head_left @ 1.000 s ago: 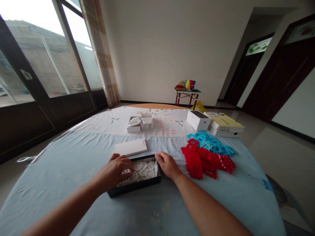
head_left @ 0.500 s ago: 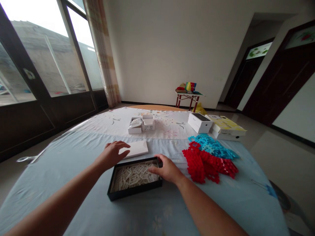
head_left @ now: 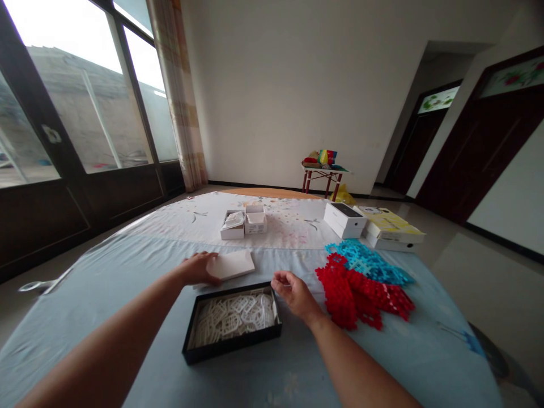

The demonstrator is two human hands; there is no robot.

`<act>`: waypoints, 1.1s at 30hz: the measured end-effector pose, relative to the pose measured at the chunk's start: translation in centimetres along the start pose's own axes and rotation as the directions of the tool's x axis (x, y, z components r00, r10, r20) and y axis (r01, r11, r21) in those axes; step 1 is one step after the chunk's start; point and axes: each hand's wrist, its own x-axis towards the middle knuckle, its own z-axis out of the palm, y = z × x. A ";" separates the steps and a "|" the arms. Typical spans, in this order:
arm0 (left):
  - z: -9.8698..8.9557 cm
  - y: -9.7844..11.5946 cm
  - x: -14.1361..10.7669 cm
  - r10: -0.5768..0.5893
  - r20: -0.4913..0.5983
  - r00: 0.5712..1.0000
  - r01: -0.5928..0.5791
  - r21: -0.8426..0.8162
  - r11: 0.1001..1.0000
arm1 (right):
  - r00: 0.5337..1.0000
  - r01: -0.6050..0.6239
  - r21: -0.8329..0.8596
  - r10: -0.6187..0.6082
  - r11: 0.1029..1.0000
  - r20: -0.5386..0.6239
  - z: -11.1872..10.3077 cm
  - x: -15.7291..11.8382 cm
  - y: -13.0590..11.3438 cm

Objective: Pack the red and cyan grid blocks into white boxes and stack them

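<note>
A shallow black box [head_left: 232, 348] sits on the pale blue tablecloth in front of me, full of tangled white plastic pieces [head_left: 238, 310]. Behind it lies a flat white box [head_left: 233, 264]. My left hand [head_left: 199, 268] grips the left end of that flat box, thumb on the near edge and fingers at the far side. Just beyond the right far corner of the black box is my right hand [head_left: 295, 292], its fingers curled together in a pinch. Whatever is between those fingertips is too small to make out.
Right of my right hand lie a red linked-piece heap [head_left: 357, 292] and a blue one [head_left: 368, 260]. Behind them stand a white phone box [head_left: 344, 221] and a yellow-and-white box [head_left: 391, 226]. Two small white boxes [head_left: 243, 222] stand farther back. A small side table [head_left: 325, 170] is beyond.
My left hand has come down from hovering over the flat white box to gripping its left end. My right hand has left the black box's edge and curled its fingers together.
</note>
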 end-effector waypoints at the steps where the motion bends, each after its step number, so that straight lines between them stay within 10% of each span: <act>1: -0.4 0.2 -0.3 -0.007 -0.011 1.000 0.007 -0.011 1.000 | 1.000 0.003 0.006 -0.003 1.000 -0.008 0.0 0.0 0.1; 7: -3.5 3.2 -6.5 0.140 -0.114 0.984 -0.154 -0.130 0.979 | 0.996 -0.045 0.052 0.049 0.998 -0.071 -0.3 0.6 0.7; 13: -2.3 5.8 -11.6 0.301 -0.094 0.949 -0.313 -0.174 0.934 | 0.996 -0.041 0.057 0.045 0.998 -0.083 -0.2 0.4 0.5; 33: 0.5 4.7 -11.5 0.292 -0.010 0.956 -0.287 -0.220 0.932 | 0.997 -0.007 0.011 0.008 1.000 -0.080 -0.1 0.0 -0.1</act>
